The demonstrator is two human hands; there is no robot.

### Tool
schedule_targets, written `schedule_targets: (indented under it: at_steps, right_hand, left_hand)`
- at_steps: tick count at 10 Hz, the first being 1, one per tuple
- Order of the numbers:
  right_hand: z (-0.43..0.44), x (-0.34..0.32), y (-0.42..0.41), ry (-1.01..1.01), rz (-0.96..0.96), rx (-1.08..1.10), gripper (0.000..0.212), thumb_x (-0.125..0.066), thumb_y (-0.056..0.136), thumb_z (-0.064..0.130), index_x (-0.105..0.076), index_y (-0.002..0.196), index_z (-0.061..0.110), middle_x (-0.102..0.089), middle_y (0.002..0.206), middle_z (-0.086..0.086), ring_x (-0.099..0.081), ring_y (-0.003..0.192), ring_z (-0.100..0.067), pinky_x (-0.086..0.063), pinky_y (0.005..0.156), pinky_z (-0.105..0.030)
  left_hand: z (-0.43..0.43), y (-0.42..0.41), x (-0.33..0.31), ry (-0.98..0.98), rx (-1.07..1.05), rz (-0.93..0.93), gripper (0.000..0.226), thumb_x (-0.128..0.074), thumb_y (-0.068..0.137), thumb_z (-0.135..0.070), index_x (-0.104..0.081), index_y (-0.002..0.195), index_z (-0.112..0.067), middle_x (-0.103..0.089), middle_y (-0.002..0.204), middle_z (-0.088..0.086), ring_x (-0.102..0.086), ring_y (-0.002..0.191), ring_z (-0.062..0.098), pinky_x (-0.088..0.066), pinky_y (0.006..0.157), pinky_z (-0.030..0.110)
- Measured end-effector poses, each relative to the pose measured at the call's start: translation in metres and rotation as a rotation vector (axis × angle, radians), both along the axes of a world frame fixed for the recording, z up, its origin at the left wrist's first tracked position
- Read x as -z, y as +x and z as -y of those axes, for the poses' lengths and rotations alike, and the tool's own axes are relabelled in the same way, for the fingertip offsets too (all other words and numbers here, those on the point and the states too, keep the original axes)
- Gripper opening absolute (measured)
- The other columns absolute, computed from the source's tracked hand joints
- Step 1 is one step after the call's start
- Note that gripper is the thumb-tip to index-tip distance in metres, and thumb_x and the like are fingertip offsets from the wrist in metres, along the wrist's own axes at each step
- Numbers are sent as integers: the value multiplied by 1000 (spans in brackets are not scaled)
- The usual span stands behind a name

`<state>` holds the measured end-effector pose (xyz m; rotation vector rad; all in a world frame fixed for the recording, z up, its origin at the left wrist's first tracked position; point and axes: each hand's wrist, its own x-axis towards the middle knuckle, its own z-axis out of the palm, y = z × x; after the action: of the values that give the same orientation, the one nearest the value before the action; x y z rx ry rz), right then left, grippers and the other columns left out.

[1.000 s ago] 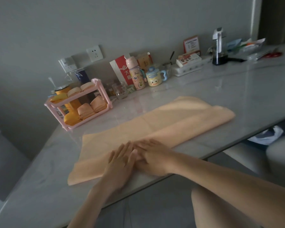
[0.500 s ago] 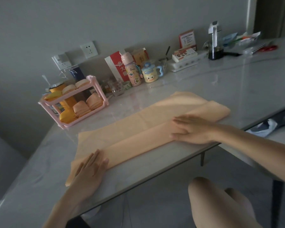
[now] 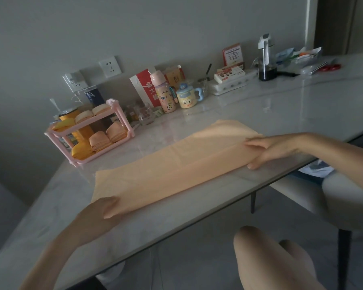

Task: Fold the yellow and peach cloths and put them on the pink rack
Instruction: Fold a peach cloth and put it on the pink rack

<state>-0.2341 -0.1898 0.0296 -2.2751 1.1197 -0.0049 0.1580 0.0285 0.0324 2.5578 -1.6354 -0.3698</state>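
Note:
A long peach cloth [image 3: 166, 164], folded lengthwise, lies spread across the marble table [image 3: 302, 105]. My left hand [image 3: 96, 212] holds its near-left end, with the thumb at the edge. My right hand [image 3: 268, 151] grips the right end, fingers on top and thumb at the near edge. The pink rack [image 3: 123, 120] stands at the back left. It carries a folded yellow cloth [image 3: 80, 151] and folded peach cloths [image 3: 99, 141] on the lower shelf, and more folded cloths on the upper shelf.
Along the wall stand a pink bottle [image 3: 164, 95], a cartoon mug [image 3: 187, 99], a red bag [image 3: 145, 86], a glass [image 3: 145, 114], an egg tray [image 3: 228, 84] and a dark blender [image 3: 266, 59]. A grey chair [image 3: 344, 195] is on my right.
Both hands slid apart from the middle of the cloth to its two ends. They lay flat on it before and now hold the ends; the right end has drawn in slightly.

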Motion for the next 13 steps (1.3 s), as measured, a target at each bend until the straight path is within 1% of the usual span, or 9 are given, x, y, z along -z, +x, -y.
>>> schedule_targets:
  at_steps: [2,4,5,7,8,9,10,11,13]
  right_hand:
    - [-12,8,8,-193,-9,121,61,-49,92,40,-27,146,21,-21,154,4,-21,141,-15,-18,114,-28]
    - [-15,7,-1,-163,119,171,51,-51,88,13,-42,138,20,-41,143,5,-38,131,-14,-29,106,-25]
    - [-6,18,-1,-362,134,186,34,-49,87,8,-59,118,17,-63,117,-6,-59,101,-22,-45,91,-37]
    - [-6,11,-12,-471,284,186,16,-55,85,2,-68,87,12,-69,85,-8,-63,81,-26,-45,77,-39]
    - [-13,-6,-23,-381,302,139,14,-63,85,11,-65,71,16,-66,70,-1,-58,66,-16,-41,65,-31]
    - [-24,-21,-37,-198,315,134,28,-75,75,39,-66,67,13,-60,58,1,-49,54,-5,-33,57,-20]
    - [-27,-20,-43,-68,390,216,66,-72,46,75,-69,68,13,-65,65,-6,-55,58,-10,-35,60,-23]
    - [-22,-9,-39,-13,516,272,89,-69,16,84,-71,71,14,-69,70,-3,-61,67,-13,-43,63,-22]
    - [-13,-5,-22,-91,736,393,88,-73,22,79,-69,84,16,-70,80,1,-63,79,-16,-47,66,-22]
  left_hand:
    - [2,19,7,-177,29,10,40,-53,89,-4,-56,125,-20,-52,134,3,-49,121,25,-35,94,27]
    - [-8,37,5,-388,-35,-248,23,-60,84,4,-72,98,-11,-70,82,2,-57,75,18,-41,59,11]
    - [-10,43,4,-487,-74,-338,24,-61,82,6,-70,77,-15,-69,73,2,-56,71,12,-38,54,3]
    - [-19,57,13,-586,-82,-409,22,-62,80,9,-70,64,-4,-64,67,14,-52,59,17,-37,48,8]
    - [-31,75,18,-607,-137,-425,34,-64,80,5,-73,57,-18,-66,56,-5,-57,57,7,-42,51,6]
    - [-41,91,22,-578,-138,-392,15,-68,83,-15,-74,78,-28,-73,82,-9,-65,87,14,-48,65,8]
    - [-47,106,32,-576,-184,-373,8,-69,83,-22,-73,87,-28,-73,95,-2,-64,96,24,-50,65,14]
    - [-41,96,32,-605,-196,-397,10,-67,83,-21,-73,91,-19,-73,90,-2,-65,83,11,-50,61,13]
    - [-26,62,25,-815,-213,-503,13,-55,89,-5,-62,96,-13,-64,69,-13,-55,54,-14,-43,51,3]
